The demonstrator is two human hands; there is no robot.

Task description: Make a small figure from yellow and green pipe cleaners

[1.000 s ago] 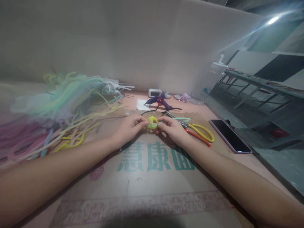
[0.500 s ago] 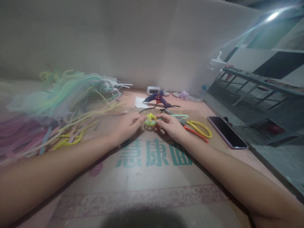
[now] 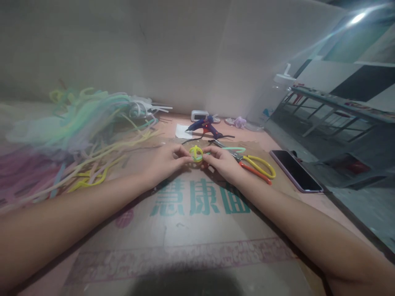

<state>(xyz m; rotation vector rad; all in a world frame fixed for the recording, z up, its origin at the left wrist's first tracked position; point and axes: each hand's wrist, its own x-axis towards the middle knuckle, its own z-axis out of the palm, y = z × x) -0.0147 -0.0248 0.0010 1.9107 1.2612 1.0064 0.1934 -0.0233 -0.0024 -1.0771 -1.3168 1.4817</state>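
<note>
Hands (image 3: 168, 162) near lettering (image 3: 202, 199), perhaps 慧康面

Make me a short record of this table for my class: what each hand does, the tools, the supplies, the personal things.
Left hand: pinching the frame at its left
Right hand: pinching the green strip at the frame's right
Tools: glue gun, beyond the frame; pliers, beside the right hand
Supplies: strips, piled at left
Personal: phone, lying at right; bottle, back right

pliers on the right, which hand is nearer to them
Right. The right hand is beside the pliers; the left hand is farther off, across the small yellow piece.
</note>
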